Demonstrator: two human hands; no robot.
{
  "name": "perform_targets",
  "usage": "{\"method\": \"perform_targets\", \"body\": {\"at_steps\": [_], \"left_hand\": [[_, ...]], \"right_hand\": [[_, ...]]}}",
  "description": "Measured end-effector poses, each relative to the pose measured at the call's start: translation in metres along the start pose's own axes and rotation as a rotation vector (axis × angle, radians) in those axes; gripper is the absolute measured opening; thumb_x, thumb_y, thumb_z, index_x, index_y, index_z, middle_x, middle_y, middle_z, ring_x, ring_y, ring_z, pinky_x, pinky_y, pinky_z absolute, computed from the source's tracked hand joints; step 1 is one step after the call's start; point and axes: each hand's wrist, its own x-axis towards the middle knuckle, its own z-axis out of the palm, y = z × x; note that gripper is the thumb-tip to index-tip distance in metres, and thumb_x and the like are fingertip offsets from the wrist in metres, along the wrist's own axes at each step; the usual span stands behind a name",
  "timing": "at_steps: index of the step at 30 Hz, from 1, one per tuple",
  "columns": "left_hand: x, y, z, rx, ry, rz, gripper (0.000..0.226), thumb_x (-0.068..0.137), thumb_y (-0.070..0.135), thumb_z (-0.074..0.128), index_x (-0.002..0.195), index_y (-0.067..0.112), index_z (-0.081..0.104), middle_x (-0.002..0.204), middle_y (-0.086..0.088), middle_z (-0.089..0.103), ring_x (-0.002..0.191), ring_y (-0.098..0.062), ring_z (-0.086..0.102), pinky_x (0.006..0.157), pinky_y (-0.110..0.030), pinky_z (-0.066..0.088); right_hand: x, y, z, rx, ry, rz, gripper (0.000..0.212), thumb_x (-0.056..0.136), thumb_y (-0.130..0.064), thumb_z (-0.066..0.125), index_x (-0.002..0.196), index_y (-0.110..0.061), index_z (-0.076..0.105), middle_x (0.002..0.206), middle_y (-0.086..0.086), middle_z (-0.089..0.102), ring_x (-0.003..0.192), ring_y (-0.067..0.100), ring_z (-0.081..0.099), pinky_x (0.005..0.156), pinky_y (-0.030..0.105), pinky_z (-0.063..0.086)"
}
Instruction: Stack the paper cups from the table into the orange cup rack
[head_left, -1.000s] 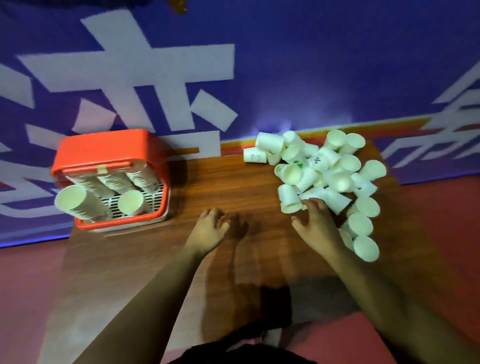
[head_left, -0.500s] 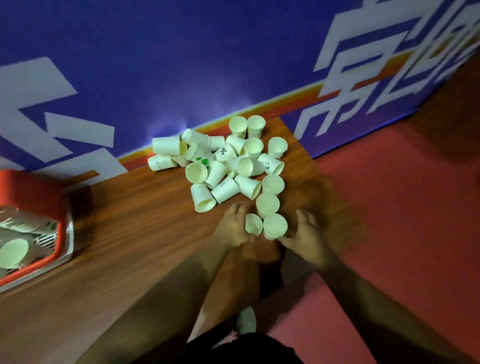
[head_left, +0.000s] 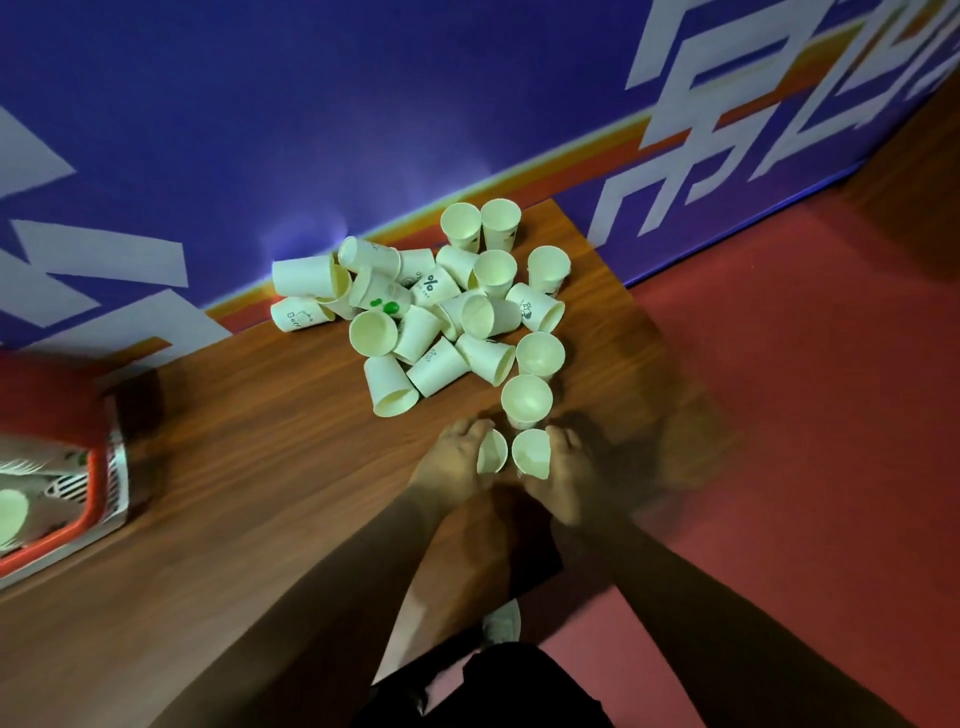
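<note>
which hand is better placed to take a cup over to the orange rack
Left, probably. The left hand grips one cup and is on the same side as the orange rack. The right hand, gripping a second cup, would have to cross over it.

The paper cups (head_left: 439, 366) are pale cream-white with small dark printed marks, and one cup (head_left: 382, 296) carries bright green blobs. The table (head_left: 234, 467) is warm brown wood grain, and the cup rack (head_left: 96, 470) is orange-red with a white slatted grille (head_left: 118, 467). The banner (head_left: 260, 130) is deep blue with big white characters and an orange-yellow stripe along its foot — the floor (head_left: 805, 415) is dull red.
</note>
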Motion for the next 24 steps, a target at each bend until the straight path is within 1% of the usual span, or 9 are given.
{"method": "perform_targets", "body": {"at_steps": [4,6,9,12,14,17,20,21,24], "left_hand": [[-0.025,-0.017,-0.014,-0.13,0.102,-0.098,0.076,0.079,0.036,0.077,0.143,0.018,0.041,0.136,-0.003,0.046,0.125,-0.023,0.045,0.099,-0.032,0.041],[-0.04,-0.03,-0.027,-0.185,0.165,-0.145,0.071,0.079,0.037,0.076,0.139,0.019,0.042,0.128,0.001,0.047,0.12,-0.02,0.046,0.093,-0.03,0.039],[-0.064,-0.051,-0.053,-0.225,0.229,-0.183,0.069,0.079,0.037,0.076,0.137,0.018,0.043,0.126,0.0,0.049,0.119,-0.021,0.046,0.092,-0.028,0.038],[-0.091,-0.075,-0.087,-0.258,0.34,-0.226,0.061,0.077,0.039,0.077,0.127,0.016,0.049,0.117,0.004,0.049,0.112,-0.018,0.048,0.085,-0.028,0.038],[-0.113,-0.094,-0.109,-0.282,0.413,-0.256,0.063,0.077,0.041,0.078,0.127,0.017,0.048,0.116,0.007,0.046,0.109,-0.012,0.046,0.084,-0.025,0.036],[-0.152,-0.125,-0.145,-0.337,0.54,-0.318,0.066,0.075,0.039,0.08,0.129,0.019,0.048,0.119,0.009,0.044,0.107,-0.007,0.043,0.086,-0.022,0.035],[-0.209,-0.173,-0.175,-0.386,0.692,-0.407,0.08,0.066,0.05,0.079,0.132,0.015,0.049,0.123,0.004,0.047,0.111,-0.012,0.046,0.09,-0.021,0.033],[-0.226,-0.189,-0.182,-0.388,0.734,-0.432,0.079,0.066,0.049,0.079,0.132,0.015,0.05,0.125,-0.001,0.049,0.112,-0.017,0.049,0.09,-0.022,0.034],[-0.274,-0.234,-0.2,-0.383,0.831,-0.538,0.068,0.076,0.028,0.083,0.134,0.015,0.05,0.129,-0.011,0.05,0.117,-0.027,0.05,0.093,-0.026,0.035]], "right_hand": [[-0.011,-0.02,-0.019,0.069,-0.12,0.055,0.078,0.072,-0.04,0.078,0.137,-0.014,0.043,0.132,0.007,0.049,0.119,0.026,0.052,0.096,0.036,0.046],[-0.011,-0.035,-0.024,0.071,-0.106,0.029,0.08,0.072,-0.038,0.078,0.14,-0.018,0.042,0.135,0.004,0.049,0.123,0.024,0.05,0.098,0.033,0.044],[-0.01,-0.071,-0.028,0.073,-0.112,-0.016,0.082,0.074,-0.039,0.078,0.142,-0.017,0.04,0.142,0.005,0.047,0.129,0.025,0.047,0.103,0.035,0.042],[-0.005,-0.118,-0.022,0.078,-0.119,-0.07,0.072,0.074,-0.039,0.077,0.135,-0.018,0.046,0.133,0.004,0.053,0.124,0.023,0.051,0.1,0.034,0.044],[-0.003,-0.149,-0.014,0.079,-0.122,-0.11,0.067,0.071,-0.044,0.075,0.128,-0.02,0.05,0.127,0.0,0.056,0.12,0.021,0.053,0.098,0.034,0.046],[-0.001,-0.198,0.002,0.098,-0.149,-0.153,0.075,0.069,-0.051,0.073,0.133,-0.024,0.045,0.131,-0.003,0.053,0.123,0.019,0.051,0.099,0.039,0.047],[-0.008,-0.261,0.033,0.117,-0.153,-0.265,0.075,0.073,-0.045,0.077,0.137,-0.022,0.044,0.133,-0.001,0.052,0.124,0.02,0.05,0.1,0.041,0.048],[-0.012,-0.281,0.043,0.111,-0.168,-0.283,0.075,0.073,-0.046,0.077,0.136,-0.024,0.043,0.133,-0.002,0.052,0.123,0.02,0.05,0.099,0.041,0.049],[-0.027,-0.335,0.079,0.106,-0.214,-0.329,0.073,0.076,-0.044,0.077,0.138,-0.027,0.042,0.136,-0.003,0.049,0.123,0.02,0.05,0.096,0.035,0.05]]}}
